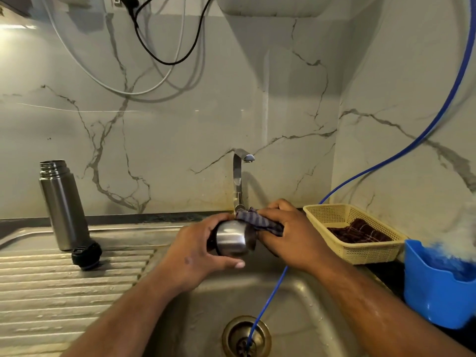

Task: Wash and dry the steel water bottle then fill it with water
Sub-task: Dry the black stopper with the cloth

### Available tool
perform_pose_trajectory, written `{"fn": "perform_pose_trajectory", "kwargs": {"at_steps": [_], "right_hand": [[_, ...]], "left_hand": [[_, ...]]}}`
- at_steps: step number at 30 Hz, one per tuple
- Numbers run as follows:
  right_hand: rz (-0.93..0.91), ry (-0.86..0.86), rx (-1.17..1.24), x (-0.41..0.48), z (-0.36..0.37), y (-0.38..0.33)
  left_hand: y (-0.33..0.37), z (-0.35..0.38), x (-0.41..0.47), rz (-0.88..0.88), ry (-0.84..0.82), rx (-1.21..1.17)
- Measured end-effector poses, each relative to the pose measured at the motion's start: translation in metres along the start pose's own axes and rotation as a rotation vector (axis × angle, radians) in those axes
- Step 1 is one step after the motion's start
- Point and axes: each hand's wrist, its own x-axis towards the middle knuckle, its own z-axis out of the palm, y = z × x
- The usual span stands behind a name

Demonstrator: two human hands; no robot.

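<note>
Forearms come in low from the bottom edge, and right under them sits the sink (304, 305) bowl w/ its brass-toned drain (228, 331). A thin blue tube (268, 300) arcs down the right wall, goes behind the basket, comes out below the R hand and ends in the drain, so it cuts across the bowl right under the work.

Over the bowl, the L hand (195, 249) is clenched round a small steel cup (233, 239), base toward the camera, thumb underneath. The R hand (288, 235) grips a blue striped cloth (257, 221), bunched and pressed vs the cup's far side. The tap (238, 173) stands just behind the hands, spout turned right.

The steel bottle (61, 202) is upright on the ribbed drainboard (64, 292) at left, well apart from both hands, mouth open, threads showing. A black cap (86, 255) lies at its foot; touching or not, can't tell.

The right side is crowded. A beige mesh basket (360, 249) holds a dark red cloth (358, 231), then a blue plastic tub (432, 300) sits nearer the camera, close by the R forearm. Open room is at left, across the drainboard ribs btwn cap and sink rim.

Up top, black and white cables (154, 52) loop on the marble-look wall. A detail on the cap's top is too small to read.
</note>
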Motion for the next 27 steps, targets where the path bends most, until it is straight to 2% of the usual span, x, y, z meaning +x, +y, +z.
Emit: {"fn": "perform_pose_trajectory", "kwargs": {"at_steps": [5,9,16,20,23,27], "right_hand": [[0.048,-0.085,0.057,-0.004,0.007,-0.007],[0.044,-0.157,0.056,-0.008,0.015,-0.020],[-0.072,-0.113,0.080,-0.013,0.012,-0.031],[-0.054,-0.005,0.100,-0.008,0.012,-0.027],[0.057,0.039,0.046,0.000,0.010,-0.008],[0.144,-0.159,-0.068,-0.005,0.012,0.013]], "left_hand": [[-0.010,-0.005,0.003,-0.078,0.145,-0.117],[-0.018,-0.010,0.007,-0.127,0.219,-0.075],[-0.024,-0.017,0.010,-0.139,0.132,0.051],[-0.019,-0.009,0.005,-0.105,-0.080,0.122],[-0.012,0.000,0.002,-0.088,-0.068,-0.001],[-0.011,-0.004,0.002,-0.152,0.083,-0.234]]}}
